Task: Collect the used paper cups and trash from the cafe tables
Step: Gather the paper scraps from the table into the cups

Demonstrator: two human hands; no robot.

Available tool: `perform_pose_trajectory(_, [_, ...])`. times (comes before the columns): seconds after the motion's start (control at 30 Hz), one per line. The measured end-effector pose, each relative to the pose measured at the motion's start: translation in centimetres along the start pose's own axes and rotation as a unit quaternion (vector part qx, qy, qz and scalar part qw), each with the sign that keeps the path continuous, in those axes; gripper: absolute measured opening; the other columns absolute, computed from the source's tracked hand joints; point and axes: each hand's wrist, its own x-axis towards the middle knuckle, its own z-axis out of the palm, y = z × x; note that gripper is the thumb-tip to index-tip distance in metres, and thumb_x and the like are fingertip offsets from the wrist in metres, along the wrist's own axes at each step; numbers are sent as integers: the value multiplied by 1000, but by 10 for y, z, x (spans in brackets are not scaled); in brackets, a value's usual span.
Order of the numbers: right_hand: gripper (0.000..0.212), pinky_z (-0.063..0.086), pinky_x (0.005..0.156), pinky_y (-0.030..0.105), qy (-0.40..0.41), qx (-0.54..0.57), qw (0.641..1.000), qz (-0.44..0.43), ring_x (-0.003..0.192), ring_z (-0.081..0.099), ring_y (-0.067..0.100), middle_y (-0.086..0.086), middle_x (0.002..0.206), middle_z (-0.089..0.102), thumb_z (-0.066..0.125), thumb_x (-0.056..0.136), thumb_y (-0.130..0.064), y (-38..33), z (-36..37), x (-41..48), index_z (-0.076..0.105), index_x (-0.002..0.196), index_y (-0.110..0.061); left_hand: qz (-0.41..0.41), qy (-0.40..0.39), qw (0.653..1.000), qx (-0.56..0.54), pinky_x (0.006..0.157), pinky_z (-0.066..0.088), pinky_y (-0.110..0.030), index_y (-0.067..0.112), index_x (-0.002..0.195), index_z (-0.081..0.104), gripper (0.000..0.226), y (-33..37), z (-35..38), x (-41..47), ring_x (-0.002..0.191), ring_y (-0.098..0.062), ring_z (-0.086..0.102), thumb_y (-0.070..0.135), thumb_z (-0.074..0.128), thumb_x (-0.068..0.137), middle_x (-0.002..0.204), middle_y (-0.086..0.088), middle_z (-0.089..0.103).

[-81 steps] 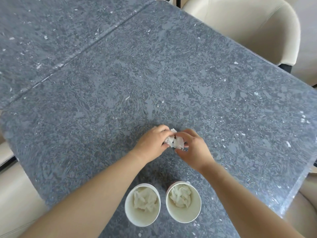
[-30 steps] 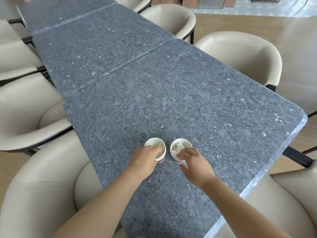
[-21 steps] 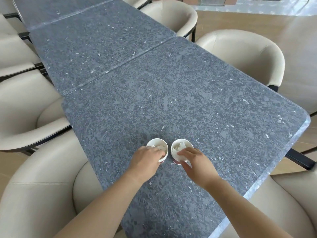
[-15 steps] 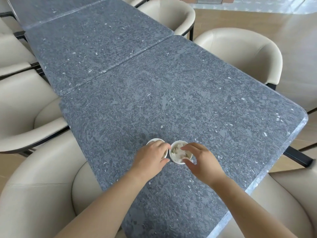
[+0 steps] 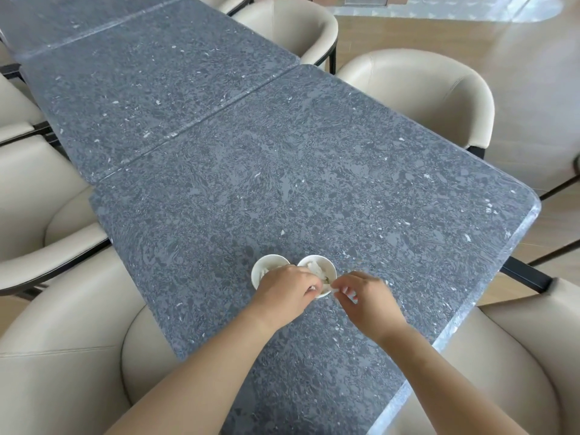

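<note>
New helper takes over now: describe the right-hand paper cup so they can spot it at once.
On the nearest grey stone table, close to the person, two white paper cups stand side by side. It is the right cup, with crumpled tissue showing inside; the left cup is half hidden under the left hand.

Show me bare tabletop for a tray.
Bare: the table from the left cup and right cup to the seam, and rightward to the rounded corner. Crowded: where the left hand and right hand meet at the cups.

Hidden behind the left hand: near half of the left cup. Cannot tell whether the right fingers pinch anything.
</note>
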Motion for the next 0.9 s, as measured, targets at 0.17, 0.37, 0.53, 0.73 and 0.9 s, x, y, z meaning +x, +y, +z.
perform_pose_trajectory(0.17, [7, 54, 56, 40, 67, 21, 997, -19, 67, 63, 21, 3, 85, 68, 66, 80, -8, -14, -1, 11, 70, 85, -12, -35, 83, 995, -34, 69, 47, -29, 25, 95, 68, 12, -3, -9, 3, 86, -13, 59, 25, 59, 88, 96, 8, 66])
perform_pose_trajectory(0.37, [19, 53, 64, 37, 48, -42, 998, -27, 93, 59, 21, -1, 101, 68, 59, 83, -9, -18, 2, 25, 67, 99, -15, -48, 80, 995, -33, 81, 41, -20, 26, 115, 57, 34, -15, -17, -3, 104, -10, 53, 31, 66, 83, 115, 10, 55])
perform_pose_trajectory(0.53, [20, 54, 61, 36, 79, -20, 995, -59, 89, 60, 21, -3, 98, 68, 68, 77, -9, -13, 3, 13, 67, 96, -16, -86, 91, 992, -34, 81, 47, -27, 26, 107, 61, 27, -29, -17, -27, 103, -12, 54, 33, 65, 82, 112, 11, 59])
perform_pose_trajectory(0.73, [22, 55, 69, 39, 2, -47, 996, -82, 101, 56, 20, -5, 102, 66, 69, 76, -15, -11, 13, -4, 67, 98, -16, -97, 43, 994, 16, 80, 44, -23, 29, 110, 60, 30, -34, -8, -48, 105, -9, 54, 40, 64, 82, 114, 14, 61])
perform_pose_trajectory(0.9, [21, 53, 73, 34, -23, -97, 993, -58, 110, 50, 16, -7, 110, 62, 61, 82, -14, -15, 23, 2, 66, 102, -18, -108, 28, 992, 57, 78, 45, -29, 29, 110, 58, 23, -31, -3, -44, 107, -14, 53, 24, 59, 87, 112, 11, 62])
